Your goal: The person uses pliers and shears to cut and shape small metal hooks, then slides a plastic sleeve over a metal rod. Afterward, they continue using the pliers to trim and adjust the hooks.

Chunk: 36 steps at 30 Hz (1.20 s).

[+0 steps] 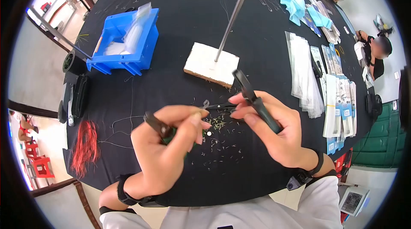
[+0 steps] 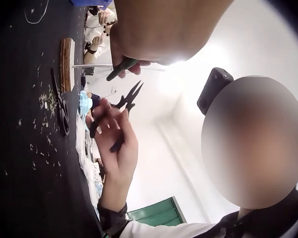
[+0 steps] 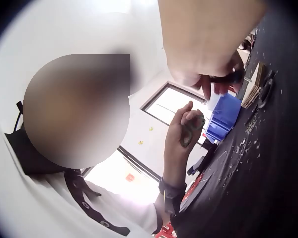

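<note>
My left hand (image 1: pixel 160 156) holds a green-handled tool (image 3: pixel 186 138) in its palm, the dark end poking out beside the index finger. Its thumb and index fingertip are pinched together, with a small greyish piece (image 1: pixel 206 104) showing just above them. Black pliers (image 2: pixel 127 101) sit in my right hand (image 1: pixel 286 132), their slim jaws spread apart and pointing up and toward the left hand. Black scissors (image 2: pixel 63 111) lie on the black cloth between the hands and a white-topped block (image 1: pixel 209 64). Green and pale clippings (image 1: pixel 219 123) are scattered below the scissors.
A metal rod (image 1: pixel 235 15) rises from the block. The blue bin (image 1: pixel 143 55) with clear plastic bags stands back left; red cords (image 1: pixel 85 147) lie at the left edge. Plastic sleeves and packets (image 1: pixel 302 75) cover the right side. Other people sit at the far right.
</note>
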Each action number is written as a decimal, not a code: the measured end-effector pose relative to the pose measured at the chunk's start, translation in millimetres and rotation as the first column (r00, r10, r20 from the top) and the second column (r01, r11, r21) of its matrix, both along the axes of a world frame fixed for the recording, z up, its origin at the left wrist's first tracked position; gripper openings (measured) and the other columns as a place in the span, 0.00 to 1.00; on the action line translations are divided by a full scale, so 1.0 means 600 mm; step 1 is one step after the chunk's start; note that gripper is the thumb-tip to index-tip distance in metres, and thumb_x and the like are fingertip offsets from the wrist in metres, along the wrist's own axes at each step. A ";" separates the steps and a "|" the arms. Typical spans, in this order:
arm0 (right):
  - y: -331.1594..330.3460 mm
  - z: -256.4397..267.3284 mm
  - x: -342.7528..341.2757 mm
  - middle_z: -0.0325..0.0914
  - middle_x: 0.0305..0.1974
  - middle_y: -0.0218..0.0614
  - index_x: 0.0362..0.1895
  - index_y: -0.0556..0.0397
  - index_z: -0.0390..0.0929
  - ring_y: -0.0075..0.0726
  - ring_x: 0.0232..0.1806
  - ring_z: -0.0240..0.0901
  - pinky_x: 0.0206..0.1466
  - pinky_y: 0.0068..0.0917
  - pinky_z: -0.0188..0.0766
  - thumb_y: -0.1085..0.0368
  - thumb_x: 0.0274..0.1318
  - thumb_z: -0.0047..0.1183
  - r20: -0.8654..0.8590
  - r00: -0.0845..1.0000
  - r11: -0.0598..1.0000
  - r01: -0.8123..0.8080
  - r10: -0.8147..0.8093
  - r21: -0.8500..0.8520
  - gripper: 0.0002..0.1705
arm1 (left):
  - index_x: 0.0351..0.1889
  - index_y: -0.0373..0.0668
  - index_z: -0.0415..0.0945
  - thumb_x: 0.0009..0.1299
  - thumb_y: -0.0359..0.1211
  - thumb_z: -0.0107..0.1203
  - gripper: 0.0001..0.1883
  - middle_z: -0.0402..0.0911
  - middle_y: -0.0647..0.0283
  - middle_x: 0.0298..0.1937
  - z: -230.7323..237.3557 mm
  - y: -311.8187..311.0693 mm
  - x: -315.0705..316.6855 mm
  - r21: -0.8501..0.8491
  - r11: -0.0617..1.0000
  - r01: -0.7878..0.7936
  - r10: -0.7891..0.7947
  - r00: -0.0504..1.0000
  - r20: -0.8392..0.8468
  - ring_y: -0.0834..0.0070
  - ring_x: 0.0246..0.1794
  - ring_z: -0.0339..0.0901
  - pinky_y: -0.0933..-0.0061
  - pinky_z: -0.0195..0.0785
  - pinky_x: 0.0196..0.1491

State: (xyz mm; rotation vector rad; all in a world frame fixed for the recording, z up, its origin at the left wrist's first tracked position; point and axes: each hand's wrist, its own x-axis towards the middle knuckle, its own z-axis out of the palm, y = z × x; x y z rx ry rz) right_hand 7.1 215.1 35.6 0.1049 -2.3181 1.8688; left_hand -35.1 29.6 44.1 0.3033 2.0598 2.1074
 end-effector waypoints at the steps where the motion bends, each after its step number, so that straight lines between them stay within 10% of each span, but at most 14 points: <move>1: -0.007 -0.001 -0.002 0.76 0.43 0.39 0.36 0.60 0.81 0.29 0.41 0.76 0.44 0.23 0.70 0.73 0.52 0.56 -0.017 1.000 1.000 0.006 -0.006 -0.020 0.06 | 0.33 0.25 0.74 0.66 0.21 0.44 0.08 0.71 0.64 0.17 -0.003 0.003 0.005 -0.063 0.998 -0.004 -0.001 0.997 -0.078 0.81 0.18 0.67 0.74 0.73 0.34; 3: -0.019 -0.003 -0.004 0.75 0.44 0.39 0.35 0.60 0.80 0.28 0.42 0.75 0.44 0.23 0.70 0.74 0.51 0.58 -0.051 0.999 0.998 0.017 -0.020 -0.061 0.06 | 0.34 0.28 0.77 0.59 0.16 0.53 0.06 0.78 0.59 0.22 -0.013 -0.001 0.009 -0.179 0.984 0.024 -0.071 0.962 -0.262 0.82 0.22 0.75 0.85 0.66 0.26; 9: -0.029 -0.009 -0.018 0.74 0.41 0.38 0.34 0.60 0.78 0.26 0.38 0.74 0.41 0.22 0.70 0.75 0.47 0.60 -0.095 0.995 0.997 0.029 -0.036 -0.075 0.07 | 0.32 0.28 0.75 0.53 0.14 0.56 0.09 0.76 0.56 0.23 -0.036 0.013 -0.004 -0.220 0.972 -0.078 -0.114 0.662 -0.740 0.66 0.24 0.78 0.73 0.74 0.30; 18: -0.035 -0.007 -0.017 0.73 0.42 0.41 0.32 0.62 0.77 0.27 0.39 0.72 0.41 0.21 0.69 0.80 0.49 0.55 -0.150 0.989 0.999 0.003 0.002 0.033 0.05 | 0.31 0.27 0.74 0.51 0.13 0.57 0.10 0.76 0.56 0.22 -0.040 0.015 -0.010 -0.252 0.960 -0.120 -0.148 0.546 -0.825 0.65 0.24 0.77 0.73 0.73 0.28; 24: -0.031 0.003 -0.017 0.72 0.45 0.46 0.31 0.64 0.77 0.34 0.41 0.72 0.42 0.24 0.69 0.77 0.48 0.56 -0.283 0.957 0.976 0.001 0.062 0.217 0.04 | 0.31 0.29 0.75 0.53 0.15 0.57 0.08 0.75 0.57 0.21 -0.032 0.006 -0.004 -0.287 0.953 -0.093 -0.130 0.732 -0.669 0.71 0.22 0.76 0.79 0.70 0.26; 28: -0.017 -0.004 -0.027 0.72 0.48 0.47 0.33 0.63 0.77 0.47 0.43 0.71 0.44 0.33 0.68 0.75 0.40 0.60 -0.439 0.896 0.893 0.139 0.071 0.428 0.11 | 0.35 0.31 0.78 0.61 0.18 0.54 0.06 0.79 0.62 0.24 -0.021 -0.001 0.001 -0.123 0.990 -0.067 0.035 0.969 -0.244 0.89 0.21 0.71 0.88 0.60 0.23; 36: -0.008 -0.011 -0.022 0.69 0.49 0.42 0.38 0.59 0.79 0.49 0.48 0.67 0.48 0.40 0.64 0.69 0.35 0.63 -0.399 0.907 0.718 0.189 0.133 0.670 0.19 | 0.36 0.31 0.77 0.63 0.20 0.52 0.06 0.78 0.66 0.22 -0.015 -0.012 -0.008 -0.100 0.991 -0.093 0.073 0.980 -0.186 0.91 0.19 0.66 0.88 0.57 0.22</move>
